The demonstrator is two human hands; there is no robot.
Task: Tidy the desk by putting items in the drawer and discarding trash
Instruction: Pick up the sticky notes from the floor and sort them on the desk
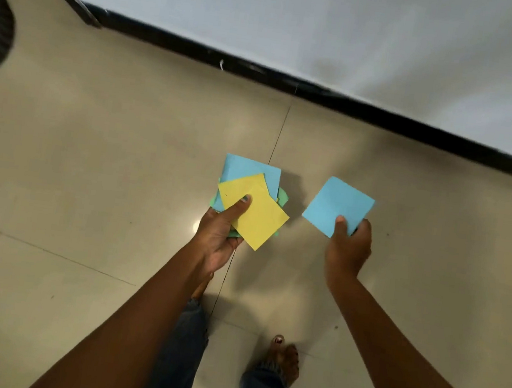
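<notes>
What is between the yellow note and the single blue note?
Nothing: in the head view, only bare floor shows in the gap between the yellow note and the blue note.

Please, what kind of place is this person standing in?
Probably an indoor room, perhaps an office. The signs: a glossy beige tiled floor, a pale wall with a dark skirting strip, and no desk in view.

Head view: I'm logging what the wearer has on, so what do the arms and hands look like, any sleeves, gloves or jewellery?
Both forearms are bare as far as the frame shows, with no sleeves. The left hand and right hand wear no gloves, and no rings, watch or bracelets show. The thumbnails look dark, possibly polished; it is too blurred to tell.
</notes>
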